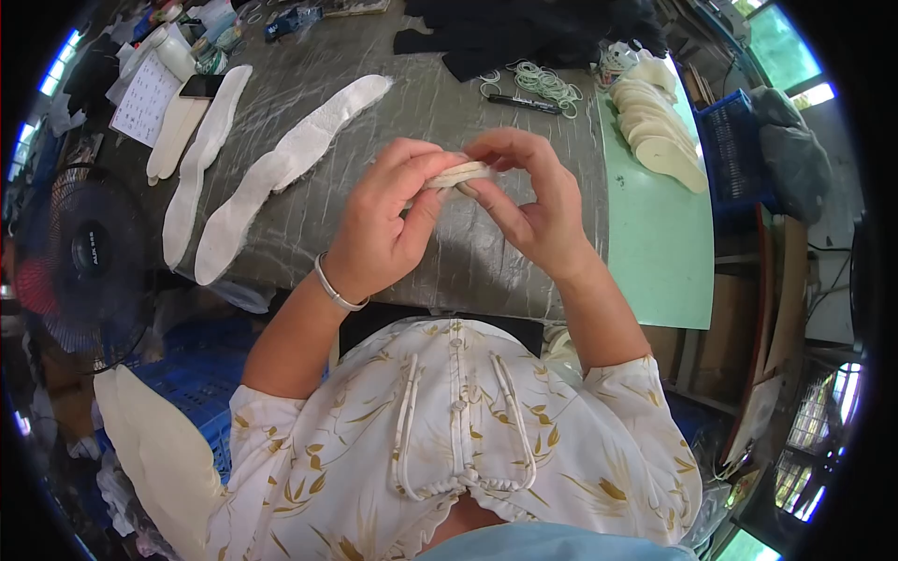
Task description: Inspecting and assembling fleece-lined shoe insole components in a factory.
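Above the dark table (440, 252), both hands meet over a small cream layered piece (456, 175), seen edge-on. My left hand (379, 215) pinches its left end between thumb and fingers. The right end sits between the thumb and bent fingers of my right hand (541, 201). Its full shape is hidden by the fingers. To the left of my hands, two long wavy white strips (297, 152) lie on the table. A fanned stack of cream insole-shaped pieces (659, 136) rests on the green board (655, 248) at the right.
Pale green elastic loops (545, 82) and a black marker (524, 104) lie beyond my hands, with black cloth (533, 33) behind. A phone (201, 87) rests at the far left by a paper sheet (147, 98). A fan (89, 248) and blue crate (178, 383) stand left.
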`<state>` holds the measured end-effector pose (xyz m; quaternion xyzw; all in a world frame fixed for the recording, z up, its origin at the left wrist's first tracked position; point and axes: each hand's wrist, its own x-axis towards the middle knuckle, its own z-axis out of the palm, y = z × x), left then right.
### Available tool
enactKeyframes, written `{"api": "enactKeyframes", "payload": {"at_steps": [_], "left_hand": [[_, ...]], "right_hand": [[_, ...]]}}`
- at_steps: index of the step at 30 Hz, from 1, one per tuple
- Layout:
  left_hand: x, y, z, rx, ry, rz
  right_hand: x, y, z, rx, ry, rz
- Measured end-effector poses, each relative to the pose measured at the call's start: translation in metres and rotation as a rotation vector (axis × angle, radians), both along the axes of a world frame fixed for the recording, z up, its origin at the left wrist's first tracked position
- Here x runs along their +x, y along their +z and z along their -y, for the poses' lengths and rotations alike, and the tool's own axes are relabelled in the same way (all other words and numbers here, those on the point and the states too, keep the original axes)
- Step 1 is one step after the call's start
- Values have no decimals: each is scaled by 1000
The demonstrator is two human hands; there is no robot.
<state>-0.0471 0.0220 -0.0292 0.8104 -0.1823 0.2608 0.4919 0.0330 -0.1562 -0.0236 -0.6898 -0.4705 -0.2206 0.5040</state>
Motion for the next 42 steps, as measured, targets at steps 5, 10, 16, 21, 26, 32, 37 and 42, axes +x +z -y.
{"api": "enactKeyframes", "payload": {"at_steps": [5,10,16,21,26,32,37,42], "left_hand": [[7,-9,4,-271,-74,-26],[9,-17,-9,-9,30,-42],[14,-25,2,29,27,20],[19,-23,11,212,-44,95],[18,-34,19,114,7,-91],[20,-43,10,54,-17,-193],[23,-35,10,199,-23,-96],[23,-33,15,327,-10,-77]], "right_hand": [[-1,0,11,-154,-45,-52],[-2,-5,27,-142,-46,-12],[-10,-11,39,-154,-68,-204],[-12,-18,49,-77,-90,-198],[-17,-32,61,18,-153,-239],[-17,-53,81,119,-60,-386],[-21,-58,88,208,24,-659],[-19,-49,81,-79,-111,-429]]}}
